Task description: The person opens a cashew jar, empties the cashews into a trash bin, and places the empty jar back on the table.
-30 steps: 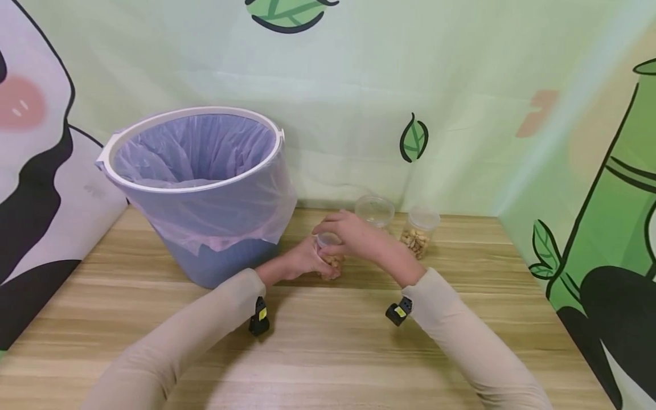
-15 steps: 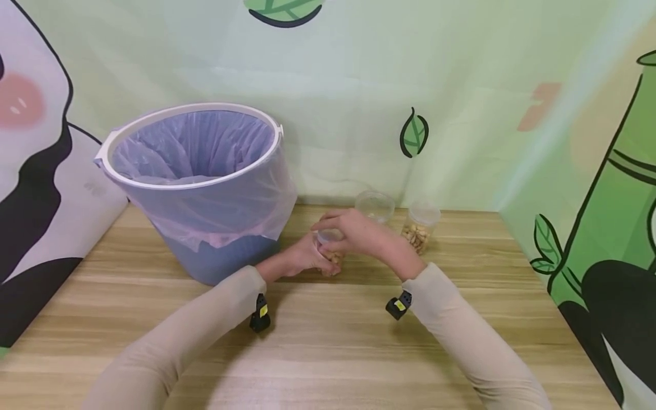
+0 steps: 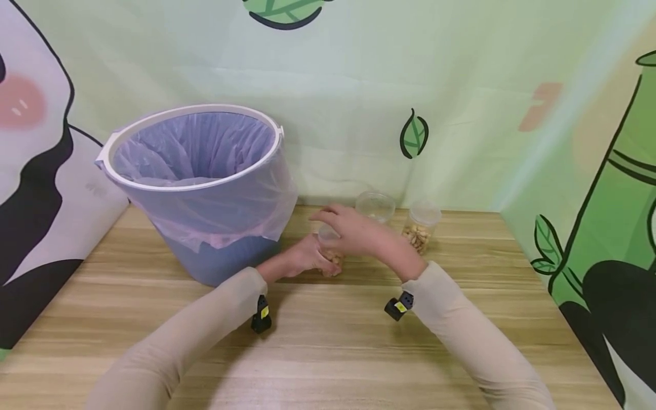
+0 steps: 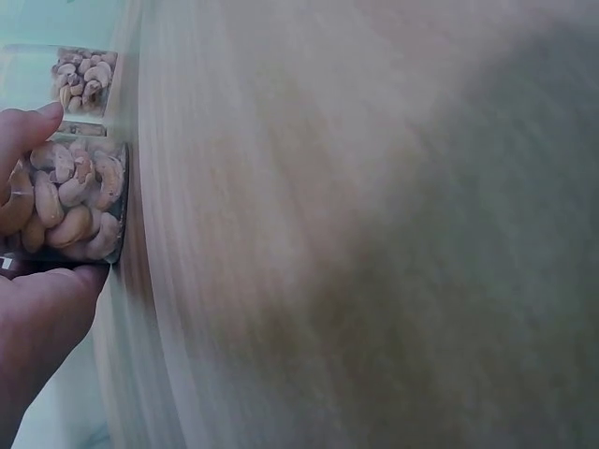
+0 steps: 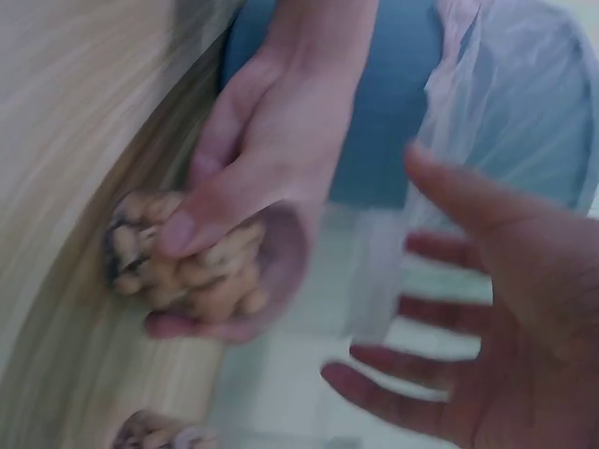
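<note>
A small clear jar of cashews (image 3: 333,259) stands on the wooden table (image 3: 328,347) just right of the bin. My left hand (image 3: 302,259) grips its lower part from the left, thumb and fingers curled round it; the left wrist view shows the jar (image 4: 70,201) against my left hand (image 4: 37,309). My right hand (image 3: 353,229) hovers over the jar's top with its fingers stretched out. In the right wrist view my right hand (image 5: 487,309) is spread beside the jar (image 5: 201,271) and the left hand (image 5: 271,140), gripping nothing.
A blue bin (image 3: 225,262) lined with a pale purple bag (image 3: 195,148) stands at the back left. Behind my hands, against the wall, are an empty clear jar (image 3: 376,206) and another jar of nuts (image 3: 419,229). Bare tabletop lies in front.
My right hand's fingers, curled over the jar's top before, have straightened and lifted off it. The left hand keeps its hold on the jar.
</note>
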{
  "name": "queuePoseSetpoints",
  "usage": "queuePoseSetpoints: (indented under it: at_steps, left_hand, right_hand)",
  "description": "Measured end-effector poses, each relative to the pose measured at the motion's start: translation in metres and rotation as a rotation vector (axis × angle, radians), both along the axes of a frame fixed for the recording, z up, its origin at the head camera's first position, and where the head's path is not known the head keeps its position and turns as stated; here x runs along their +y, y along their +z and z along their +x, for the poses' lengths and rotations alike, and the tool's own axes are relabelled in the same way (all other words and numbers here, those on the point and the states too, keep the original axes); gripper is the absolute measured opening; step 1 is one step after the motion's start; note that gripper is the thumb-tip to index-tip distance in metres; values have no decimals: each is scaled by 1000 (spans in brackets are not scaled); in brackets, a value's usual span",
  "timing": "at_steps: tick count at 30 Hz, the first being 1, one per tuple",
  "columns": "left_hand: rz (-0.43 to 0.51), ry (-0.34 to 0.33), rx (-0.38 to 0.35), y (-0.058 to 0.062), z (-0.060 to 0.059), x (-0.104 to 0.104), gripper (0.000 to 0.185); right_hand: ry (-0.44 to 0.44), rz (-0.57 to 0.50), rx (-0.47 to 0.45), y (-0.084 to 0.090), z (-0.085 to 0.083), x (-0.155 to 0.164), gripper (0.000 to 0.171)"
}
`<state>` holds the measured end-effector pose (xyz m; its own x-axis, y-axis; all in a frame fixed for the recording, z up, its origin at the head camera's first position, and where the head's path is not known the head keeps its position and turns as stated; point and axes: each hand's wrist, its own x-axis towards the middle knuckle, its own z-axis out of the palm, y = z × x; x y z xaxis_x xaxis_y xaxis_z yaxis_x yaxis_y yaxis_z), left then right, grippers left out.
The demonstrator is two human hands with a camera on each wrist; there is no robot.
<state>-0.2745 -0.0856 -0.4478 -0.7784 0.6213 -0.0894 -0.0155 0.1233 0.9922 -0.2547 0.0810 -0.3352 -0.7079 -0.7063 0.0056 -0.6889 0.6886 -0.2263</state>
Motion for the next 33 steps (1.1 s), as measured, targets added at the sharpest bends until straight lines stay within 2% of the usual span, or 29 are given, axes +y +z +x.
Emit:
queuePoseSetpoints:
  at_steps: [7, 10, 13, 16, 23, 24, 28, 30, 33]
  left_hand:
    - [27, -9, 6, -3, -1, 1, 27]
    - [28, -13, 2, -6, -1, 0, 22]
    - [12, 1, -1, -5, 0, 1, 20]
    - [-19, 25, -2, -3, 1, 2, 18]
    - [-71, 21, 24, 0, 0, 1, 23]
    - [-66, 15, 37, 0, -1, 1, 26]
    - [-36, -8, 82, 0, -2, 0, 36]
    - [-29, -17, 89, -1, -2, -1, 40]
    - [-33, -18, 62, -1, -2, -1, 35]
  right_hand:
    - [-380, 153, 29, 14, 15, -27, 56]
    - [-459, 219, 16, 13, 17, -40, 57]
    - [-449, 280, 33, 11, 18, -47, 53]
    - [-426, 296, 59, 10, 20, -49, 43]
    - [-332, 199, 13, 10, 15, -39, 14]
    - [-312, 182, 4, 10, 14, -37, 14]
    - [-232, 156, -32, 11, 9, -31, 37]
    - [-207, 159, -51, 12, 8, -29, 43]
    - [-226, 142, -78, 11, 9, -29, 44]
